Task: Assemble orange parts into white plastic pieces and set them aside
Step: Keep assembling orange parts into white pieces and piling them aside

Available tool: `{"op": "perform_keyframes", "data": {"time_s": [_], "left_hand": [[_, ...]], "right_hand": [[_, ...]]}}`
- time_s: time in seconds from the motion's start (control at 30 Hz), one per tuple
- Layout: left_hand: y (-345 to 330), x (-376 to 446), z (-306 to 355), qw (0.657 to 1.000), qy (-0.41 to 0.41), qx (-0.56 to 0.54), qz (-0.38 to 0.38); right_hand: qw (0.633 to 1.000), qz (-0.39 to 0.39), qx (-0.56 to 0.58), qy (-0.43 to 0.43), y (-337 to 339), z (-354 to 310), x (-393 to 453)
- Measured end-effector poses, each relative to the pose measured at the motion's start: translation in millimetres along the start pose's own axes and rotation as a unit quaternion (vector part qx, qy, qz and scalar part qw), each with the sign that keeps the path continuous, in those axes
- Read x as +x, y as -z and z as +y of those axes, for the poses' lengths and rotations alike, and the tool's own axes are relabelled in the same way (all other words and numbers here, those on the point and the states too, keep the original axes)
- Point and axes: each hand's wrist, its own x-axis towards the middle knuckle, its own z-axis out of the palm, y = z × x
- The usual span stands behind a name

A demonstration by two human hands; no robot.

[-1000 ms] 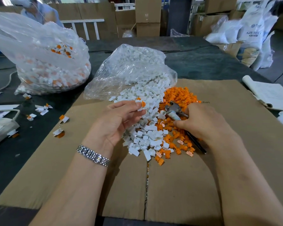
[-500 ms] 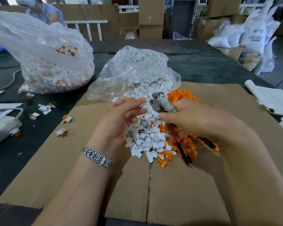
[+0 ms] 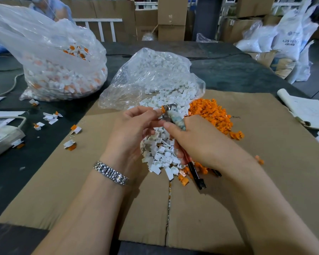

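My left hand [image 3: 134, 126] pinches a small white plastic piece with an orange part [image 3: 162, 109] at its fingertips, above the piles. My right hand [image 3: 201, 142] grips a pair of pliers [image 3: 175, 119], whose metal jaws meet that piece; the black handles stick out below my palm. Under both hands lies a heap of white pieces [image 3: 160, 155] spilling from a clear bag [image 3: 151, 78]. A pile of orange parts [image 3: 210, 113] sits just to its right on the cardboard sheet [image 3: 265, 162].
A big clear bag of assembled white-and-orange pieces [image 3: 59, 70] stands at the back left. Several assembled pieces [image 3: 52, 116] lie scattered on the dark table to the left. Papers [image 3: 306, 111] lie at the right edge, a white device [image 3: 2, 138] at the left.
My right hand lifted the pliers off the orange pile and carried them left and up to the piece in my left hand. The jaws now meet it.
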Motion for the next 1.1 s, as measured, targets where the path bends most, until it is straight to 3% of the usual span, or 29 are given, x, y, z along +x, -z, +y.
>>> {"op": "perform_keyframes", "data": {"time_s": [0.13, 0.27, 0.47, 0.57, 0.63, 0.7, 0.77, 0.83, 0.93, 1.03, 1.1], "left_hand": [[1.4, 1.1, -0.1, 1.000, -0.002, 0.027, 0.003], [1.1, 1.1, -1.8, 1.000, 0.000, 0.026, -0.001], [4.5, 3.6, -3.2, 0.999, -0.007, 0.045, 0.013], [14.6, 5.5, 0.2, 0.991, -0.064, 0.089, 0.074], [24.8, 9.0, 3.6, 0.959, -0.121, 0.191, 0.172], [35.3, 13.1, 7.0, 0.895, -0.164, 0.309, 0.276], [41.9, 14.3, 8.9, 0.824, -0.186, 0.419, 0.333], [44.7, 15.4, 9.2, 0.798, -0.169, 0.486, 0.315], [40.8, 17.2, 4.7, 0.808, -0.114, 0.537, 0.214], [37.2, 20.2, -0.8, 0.766, -0.058, 0.621, 0.152], [37.0, 22.5, -4.7, 0.769, -0.034, 0.626, 0.127]], "right_hand": [[0.996, 0.074, -0.055, -0.008, -13.4, 4.0, 2.8], [0.987, 0.100, -0.123, -0.004, -12.7, 8.6, 5.2], [0.999, -0.002, 0.033, -0.030, -0.4, 4.3, -0.4], [0.997, -0.027, 0.055, -0.056, 17.3, 6.4, -2.9], [0.998, 0.010, -0.023, -0.051, 30.2, 12.2, -1.7], [0.992, 0.070, -0.087, -0.050, 40.7, 22.9, 2.6], [0.983, 0.114, -0.132, -0.062, 47.6, 35.2, 8.1], [0.973, 0.132, -0.172, -0.080, 49.3, 49.1, 14.6], [0.955, 0.142, -0.232, -0.115, 45.4, 66.3, 22.2], [0.938, 0.156, -0.282, -0.130, 38.1, 72.9, 24.4], [0.934, 0.154, -0.296, -0.130, 34.3, 74.5, 25.1]]}}
